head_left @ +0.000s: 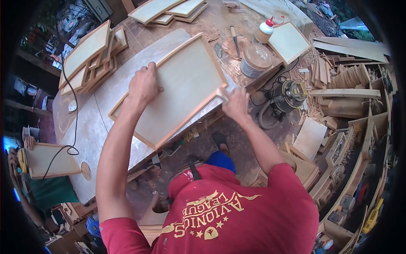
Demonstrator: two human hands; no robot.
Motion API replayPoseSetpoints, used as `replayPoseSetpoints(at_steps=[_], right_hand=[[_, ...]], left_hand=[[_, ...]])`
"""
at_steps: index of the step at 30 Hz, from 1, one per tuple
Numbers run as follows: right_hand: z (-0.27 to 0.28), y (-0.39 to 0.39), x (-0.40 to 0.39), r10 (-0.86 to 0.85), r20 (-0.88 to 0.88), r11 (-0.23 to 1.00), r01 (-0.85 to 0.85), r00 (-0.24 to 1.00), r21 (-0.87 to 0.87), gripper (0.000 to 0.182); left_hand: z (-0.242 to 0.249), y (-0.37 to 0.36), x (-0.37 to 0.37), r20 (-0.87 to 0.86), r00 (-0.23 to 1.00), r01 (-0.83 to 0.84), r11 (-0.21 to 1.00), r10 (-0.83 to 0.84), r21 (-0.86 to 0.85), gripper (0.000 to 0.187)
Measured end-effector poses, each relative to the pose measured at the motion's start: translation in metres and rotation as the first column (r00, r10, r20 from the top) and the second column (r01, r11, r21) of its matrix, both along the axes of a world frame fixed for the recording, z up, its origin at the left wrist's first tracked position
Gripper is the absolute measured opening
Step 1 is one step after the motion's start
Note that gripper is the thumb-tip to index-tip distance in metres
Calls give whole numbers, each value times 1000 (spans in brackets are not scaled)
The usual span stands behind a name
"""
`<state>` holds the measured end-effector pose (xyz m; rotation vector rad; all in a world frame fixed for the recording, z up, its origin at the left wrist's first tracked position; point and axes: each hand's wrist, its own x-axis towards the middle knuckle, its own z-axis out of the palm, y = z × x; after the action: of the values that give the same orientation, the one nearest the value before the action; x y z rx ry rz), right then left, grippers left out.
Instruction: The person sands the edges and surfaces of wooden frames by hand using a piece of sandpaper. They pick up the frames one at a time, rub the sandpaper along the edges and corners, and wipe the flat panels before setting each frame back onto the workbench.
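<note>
A shallow wooden tray (pixel 186 93) with a pale flat panel and a raised light-wood rim lies at an angle on the worktable. My left hand (pixel 144 84) is closed over its far long rim, the thumb on the inner side. At the tray's near right corner, my right hand (pixel 237 103) is closed round a small pale thing (pixel 222 92) pressed against the rim; blur hides what it is.
Similar trays are stacked at the left (pixel 86 57) and back (pixel 169 10). A glue bottle (pixel 264 30), a plastic tub (pixel 256 61) and a chisel-like tool (pixel 234 40) stand or lie at right. Another person's hand (pixel 29 143) touches a panel. A cord (pixel 76 122) crosses the left side.
</note>
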<state>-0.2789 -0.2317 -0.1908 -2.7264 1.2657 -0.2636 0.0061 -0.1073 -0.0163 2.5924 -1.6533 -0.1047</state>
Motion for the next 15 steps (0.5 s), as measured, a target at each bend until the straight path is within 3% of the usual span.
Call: replayPoseSetpoints(at_steps=[2,5,8,9,12,13,15], right_hand=[[-12,13,7,-12,52,998,16,999,-68,56],[-2,59,17,168,144,984,-174,975,30,55],[6,5,1,62,-15,997,-62,998,-49,56],[7,-9,-2,5,32,998,-3,999,-59,54],[-8,33,15,91,49,995,-89,995,-43,55],[2,52,18,169,80,983,-174,982,52,57],[4,42,10,158,43,987,-160,986,29,58]], left_hand=[[-1,2,2,0,1000,-5,1000,5,-5,65],[-2,-1,3,14,1000,-2,1000,2,-17,64],[-3,3,-2,13,1000,5,1000,-5,-28,63],[-1,3,-3,10,1000,9,1000,-9,-28,63],[0,4,0,9,1000,-9,999,10,-32,63],[-1,3,-2,5,1000,-8,1000,8,-26,63],[2,2,-3,10,1000,-12,1000,12,-24,62]])
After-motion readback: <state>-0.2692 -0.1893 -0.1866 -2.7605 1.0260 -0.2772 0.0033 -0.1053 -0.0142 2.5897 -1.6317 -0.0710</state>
